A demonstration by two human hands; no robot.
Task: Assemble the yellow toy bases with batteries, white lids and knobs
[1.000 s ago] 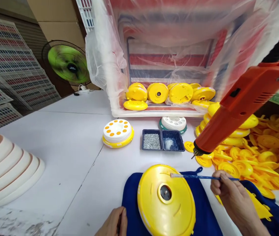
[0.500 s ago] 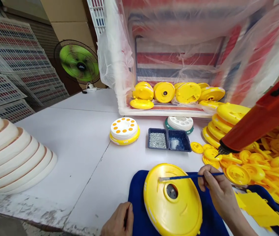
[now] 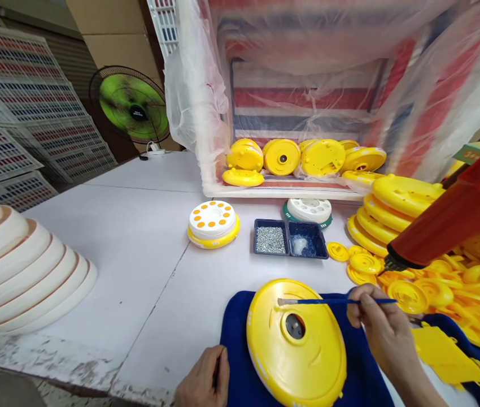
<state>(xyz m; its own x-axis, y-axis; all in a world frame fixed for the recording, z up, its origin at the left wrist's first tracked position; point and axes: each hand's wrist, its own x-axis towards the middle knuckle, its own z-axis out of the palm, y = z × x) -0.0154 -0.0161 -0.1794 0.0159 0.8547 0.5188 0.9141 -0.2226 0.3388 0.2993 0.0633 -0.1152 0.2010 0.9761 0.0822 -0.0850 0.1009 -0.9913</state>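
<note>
A thin blue paintbrush (image 3: 328,301) is pinched in my right hand (image 3: 382,325), its bristle tip over the upper face of a round yellow plastic housing (image 3: 299,362). I cannot tell whether the bristles touch the plastic. The housing has a raised ring around a centre hole, with a dark part inside, and curved slots in its face. It lies on a dark blue cloth (image 3: 235,339). My left hand (image 3: 206,379) rests closed on the table beside the cloth, apart from the housing, and nothing shows in it.
A red electric screwdriver (image 3: 447,220) hangs at right over loose yellow parts (image 3: 435,288) and stacked housings (image 3: 375,220). Ahead stands a dark two-part tray (image 3: 288,254) with small screws and whitish grease-like stuff. White nested bowl shapes (image 3: 32,277) stand left; a plastic-lined crate (image 3: 206,169) is behind.
My right hand and the paintbrush have shifted slightly right across the housing. The screwdriver also appears a little further right. My left hand keeps its place.
</note>
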